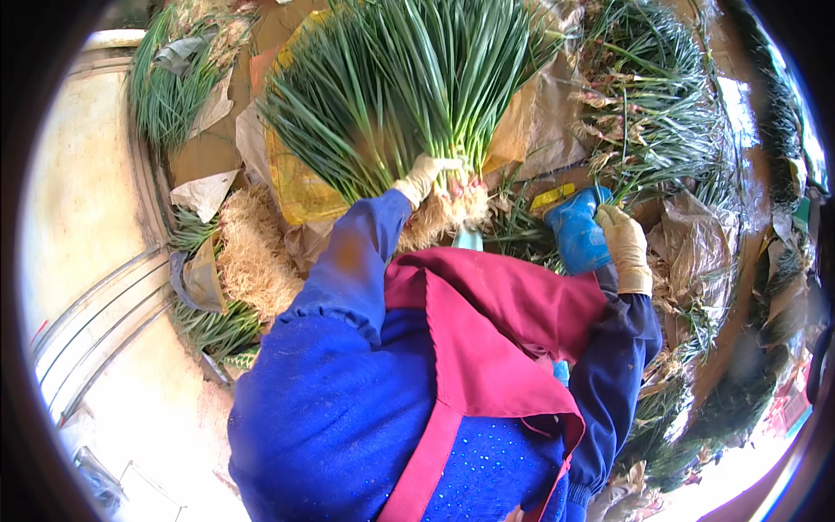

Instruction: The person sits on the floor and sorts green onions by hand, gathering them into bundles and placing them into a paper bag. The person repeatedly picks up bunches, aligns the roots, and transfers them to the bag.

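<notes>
My left hand, in a pale glove, grips a large bunch of green onions just above its reddish bulbs and tangled roots. The long green leaves fan out away from me. My right hand, also gloved, is beside a blue boot, with its fingers curled. A few onion leaves lie near its fingertips; whether it holds any cannot be told. A yellow plastic sheet lies partly beneath the bunch.
Piled onions lie at the right, with crumpled sacking nearer me. A root-covered bundle is at my left, and more onions lie farther off, next to a pale wall-like surface.
</notes>
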A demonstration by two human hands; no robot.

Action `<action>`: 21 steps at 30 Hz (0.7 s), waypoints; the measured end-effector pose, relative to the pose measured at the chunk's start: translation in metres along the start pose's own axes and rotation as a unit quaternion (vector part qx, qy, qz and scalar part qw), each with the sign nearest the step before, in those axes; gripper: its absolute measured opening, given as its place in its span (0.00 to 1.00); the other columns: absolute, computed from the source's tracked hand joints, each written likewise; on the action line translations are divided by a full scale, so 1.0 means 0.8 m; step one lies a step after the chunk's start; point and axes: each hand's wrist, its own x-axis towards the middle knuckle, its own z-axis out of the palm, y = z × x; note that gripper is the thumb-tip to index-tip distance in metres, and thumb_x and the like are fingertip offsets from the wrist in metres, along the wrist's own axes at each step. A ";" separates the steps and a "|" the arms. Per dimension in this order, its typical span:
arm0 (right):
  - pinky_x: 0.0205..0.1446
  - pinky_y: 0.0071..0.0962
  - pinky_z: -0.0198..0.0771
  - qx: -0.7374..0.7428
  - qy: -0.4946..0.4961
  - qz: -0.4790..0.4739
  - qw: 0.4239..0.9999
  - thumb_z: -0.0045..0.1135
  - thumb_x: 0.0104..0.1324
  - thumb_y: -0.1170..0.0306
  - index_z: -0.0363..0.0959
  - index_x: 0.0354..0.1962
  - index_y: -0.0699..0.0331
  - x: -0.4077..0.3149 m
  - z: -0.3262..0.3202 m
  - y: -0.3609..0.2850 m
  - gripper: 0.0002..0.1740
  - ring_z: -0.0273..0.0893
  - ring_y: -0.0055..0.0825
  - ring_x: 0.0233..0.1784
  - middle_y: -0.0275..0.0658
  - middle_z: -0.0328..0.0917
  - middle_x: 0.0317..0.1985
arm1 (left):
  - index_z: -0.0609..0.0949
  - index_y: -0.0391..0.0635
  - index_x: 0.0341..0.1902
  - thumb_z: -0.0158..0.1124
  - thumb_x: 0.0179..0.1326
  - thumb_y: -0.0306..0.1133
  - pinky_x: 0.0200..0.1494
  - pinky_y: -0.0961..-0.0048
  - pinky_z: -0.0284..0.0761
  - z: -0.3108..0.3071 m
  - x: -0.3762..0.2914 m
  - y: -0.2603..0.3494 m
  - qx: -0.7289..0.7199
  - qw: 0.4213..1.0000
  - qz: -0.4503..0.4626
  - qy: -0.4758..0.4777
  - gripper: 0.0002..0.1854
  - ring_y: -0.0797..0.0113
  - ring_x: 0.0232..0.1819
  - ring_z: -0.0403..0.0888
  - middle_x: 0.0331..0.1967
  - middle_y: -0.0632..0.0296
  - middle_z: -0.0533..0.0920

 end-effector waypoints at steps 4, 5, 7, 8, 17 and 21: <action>0.50 0.37 0.73 -0.008 -0.003 0.009 1.000 0.52 0.67 0.55 0.79 0.47 0.58 0.001 -0.026 -0.011 0.19 0.80 0.46 0.45 0.48 0.82 0.41 | 0.77 0.33 0.53 0.75 0.49 0.42 0.28 0.69 0.79 0.018 -0.019 0.005 0.278 0.936 0.115 0.182 0.32 0.61 0.30 0.83 0.37 0.51 0.85; 0.50 0.37 0.73 -0.002 0.012 0.013 1.000 0.52 0.67 0.56 0.79 0.47 0.58 -0.003 -0.037 -0.018 0.19 0.80 0.46 0.46 0.48 0.81 0.42 | 0.74 0.31 0.57 0.76 0.47 0.45 0.36 0.65 0.81 0.022 -0.024 0.008 0.417 0.847 0.181 0.277 0.38 0.55 0.34 0.84 0.38 0.47 0.85; 0.51 0.34 0.73 0.013 0.066 0.022 0.997 0.53 0.68 0.55 0.79 0.49 0.56 -0.013 -0.067 -0.030 0.19 0.80 0.43 0.47 0.47 0.82 0.44 | 0.60 0.31 0.67 0.80 0.41 0.48 0.57 0.60 0.73 0.033 -0.038 0.009 0.461 0.796 0.218 0.327 0.55 0.44 0.55 0.76 0.59 0.36 0.71; 0.52 0.33 0.72 0.054 0.093 0.015 0.994 0.53 0.68 0.57 0.79 0.49 0.57 -0.022 -0.088 -0.035 0.18 0.81 0.38 0.47 0.46 0.82 0.44 | 0.57 0.33 0.69 0.80 0.40 0.46 0.61 0.60 0.69 0.032 -0.043 0.014 0.479 0.756 0.290 0.338 0.57 0.43 0.60 0.71 0.63 0.36 0.66; 0.41 0.22 0.76 0.413 0.108 0.081 0.901 0.51 0.70 0.69 0.76 0.49 0.64 0.001 -0.152 0.036 0.13 0.77 0.21 0.44 0.36 0.79 0.43 | 0.79 0.52 0.56 0.55 0.58 0.34 0.70 0.56 0.59 0.030 -0.012 0.033 0.691 0.540 0.477 -0.060 0.21 0.54 0.69 0.64 0.64 0.56 0.72; 0.50 0.29 0.72 0.170 -0.043 0.029 0.984 0.55 0.66 0.66 0.79 0.40 0.66 0.086 -0.030 0.065 0.12 0.78 0.26 0.42 0.35 0.82 0.35 | 0.83 0.46 0.46 0.58 0.51 0.31 0.71 0.52 0.56 0.009 0.014 0.032 0.720 0.514 0.460 -0.084 0.17 0.54 0.69 0.64 0.60 0.56 0.76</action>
